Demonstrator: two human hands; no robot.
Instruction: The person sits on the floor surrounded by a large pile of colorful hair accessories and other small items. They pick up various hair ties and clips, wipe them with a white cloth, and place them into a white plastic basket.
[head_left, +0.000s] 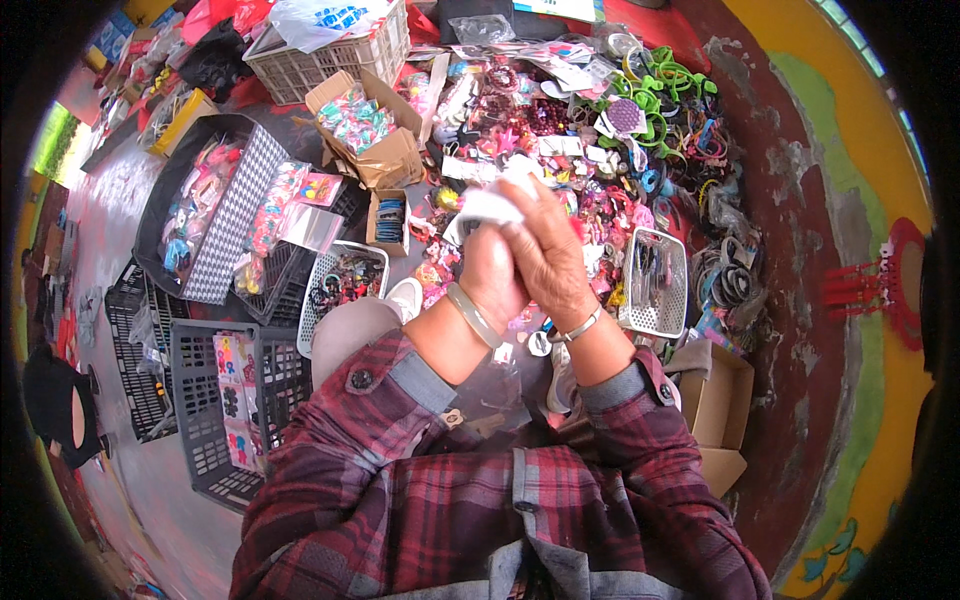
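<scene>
My two hands are pressed together over a heap of small, colourful hair accessories [590, 225]. Between them is a bright white, soft-looking piece [490, 207], overexposed, so I cannot make out whether it is cloth or paper. My left hand [490, 270] is closed, with the white piece coming out at its top and its fingers mostly hidden. My right hand [550, 245] lies against the left from the right side, fingers bent over the white piece. A pale bangle [475, 315] circles the left wrist and a thin bracelet [580, 325] the right.
A white basket [655, 280] stands right of the heap, another white basket [345, 285] left of it. Cardboard boxes [385, 155] with small packets stand at the far left. A grey crate [205, 420] is near my left arm, an open carton [722, 400] near my right.
</scene>
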